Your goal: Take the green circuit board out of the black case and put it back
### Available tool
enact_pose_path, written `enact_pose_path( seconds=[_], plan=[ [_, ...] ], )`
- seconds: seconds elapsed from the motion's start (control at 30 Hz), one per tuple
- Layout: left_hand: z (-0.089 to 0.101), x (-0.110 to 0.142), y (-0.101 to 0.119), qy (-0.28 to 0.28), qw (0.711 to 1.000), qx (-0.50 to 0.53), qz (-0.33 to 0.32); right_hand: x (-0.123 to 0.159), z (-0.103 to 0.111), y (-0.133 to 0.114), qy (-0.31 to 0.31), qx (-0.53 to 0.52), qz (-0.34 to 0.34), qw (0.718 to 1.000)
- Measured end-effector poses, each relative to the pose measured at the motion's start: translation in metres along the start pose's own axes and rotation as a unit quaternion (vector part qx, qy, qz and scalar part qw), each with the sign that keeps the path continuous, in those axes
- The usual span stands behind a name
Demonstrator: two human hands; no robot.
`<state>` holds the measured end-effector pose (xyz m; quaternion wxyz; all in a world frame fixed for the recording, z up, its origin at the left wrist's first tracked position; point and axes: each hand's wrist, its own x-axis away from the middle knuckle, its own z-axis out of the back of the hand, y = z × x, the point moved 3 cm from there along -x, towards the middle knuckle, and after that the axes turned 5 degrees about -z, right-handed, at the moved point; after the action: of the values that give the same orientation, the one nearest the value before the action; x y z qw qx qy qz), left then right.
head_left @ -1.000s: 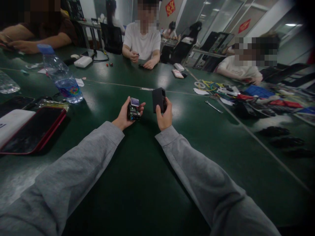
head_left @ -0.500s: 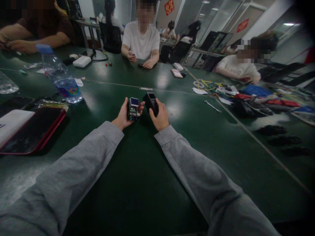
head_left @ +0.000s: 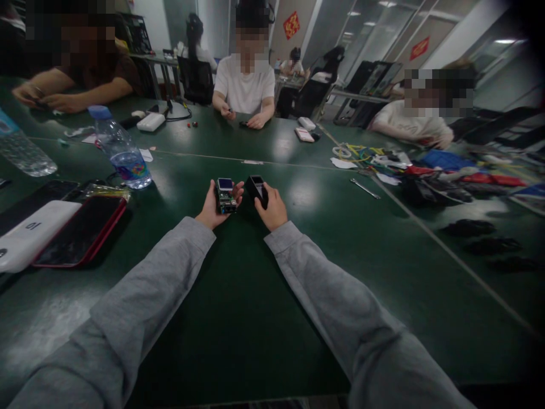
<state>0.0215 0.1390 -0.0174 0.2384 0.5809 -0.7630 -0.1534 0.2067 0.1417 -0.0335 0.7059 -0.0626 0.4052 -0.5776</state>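
Left hand (head_left: pixel 208 213) has fingers closed on the circuit board (head_left: pixel 227 202), small screen (head_left: pixel 225 184) facing up. Right hand (head_left: pixel 276 211) is clamped on the black case (head_left: pixel 251 190), open side up (inside too dark to read well, probably hollow). Both parts are held just above the green table (head_left: pixel 238 318), near each other, a narrow gap between.

Status: screen sits on the board, so that much looks done; board is outside the case, the two not joined. Can't tell if anything is fastened.

Count: 1 board, 1 screen, 1 case. Around them: 2 bottles (head_left: pixel 128 159) to the left, 1 red-edged phone (head_left: pixel 80 233), 1 wrench (head_left: pixel 365 188) to the right, cables (head_left: pixel 361 153) past it, uncountable.
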Motion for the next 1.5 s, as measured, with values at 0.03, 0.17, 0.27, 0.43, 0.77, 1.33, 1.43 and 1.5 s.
enact_pose_path(
  seconds=[0.03,0.17,0.27,0.43,0.77,1.33,1.43,1.5],
  plan=[
    [0.000,0.001,0.001,0.003,1.000,0.003,-0.002,0.001,0.001,-0.001,-0.002,0.003,-0.001,1.000],
    [-0.002,0.004,0.002,0.014,1.000,0.015,-0.004,0.003,0.002,-0.004,-0.017,0.023,0.003,1.000],
    [-0.004,0.004,0.001,0.018,1.000,0.022,0.000,0.004,0.000,-0.007,-0.041,0.053,0.022,0.998],
    [-0.003,0.000,0.000,0.023,0.999,0.034,0.010,0.005,-0.001,-0.011,-0.061,0.074,0.026,0.995],
    [0.002,-0.011,-0.003,0.013,0.999,0.037,0.004,0.003,-0.003,-0.010,-0.071,0.028,0.042,0.996],
    [0.003,-0.014,-0.003,0.020,0.999,0.041,0.004,0.002,-0.006,-0.004,-0.111,0.047,0.000,0.993],
    [0.004,-0.013,-0.001,0.010,0.999,0.044,0.002,0.003,-0.005,-0.006,-0.107,0.054,0.003,0.993],
    [0.005,-0.011,-0.001,0.004,0.999,0.046,0.001,0.004,-0.005,-0.009,-0.107,0.060,0.003,0.992]
  ],
)
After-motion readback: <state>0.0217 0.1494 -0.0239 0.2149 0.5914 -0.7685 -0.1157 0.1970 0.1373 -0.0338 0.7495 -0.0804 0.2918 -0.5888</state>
